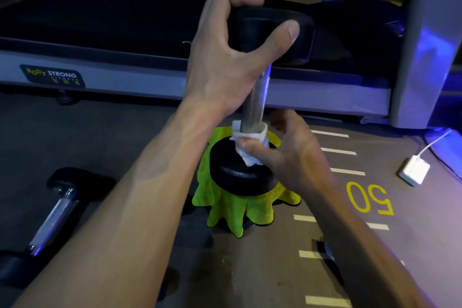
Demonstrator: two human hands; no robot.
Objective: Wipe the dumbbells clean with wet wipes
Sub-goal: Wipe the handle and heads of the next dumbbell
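L hand [225, 57] covers dumbbell [255, 97] top; wipe [250, 142] hides handle base

The left hand [225, 57] is covering part of the dumbbell [252, 97] top. The second dumbbell [47, 220] is running off the left edge. The green cloth [240, 210] is hiding what holds it up.

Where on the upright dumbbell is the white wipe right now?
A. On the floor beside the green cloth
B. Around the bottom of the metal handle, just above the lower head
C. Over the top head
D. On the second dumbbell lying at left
B: the right hand pinches the wipe around the handle's base on the upright dumbbell, while the left hand grips the top head.
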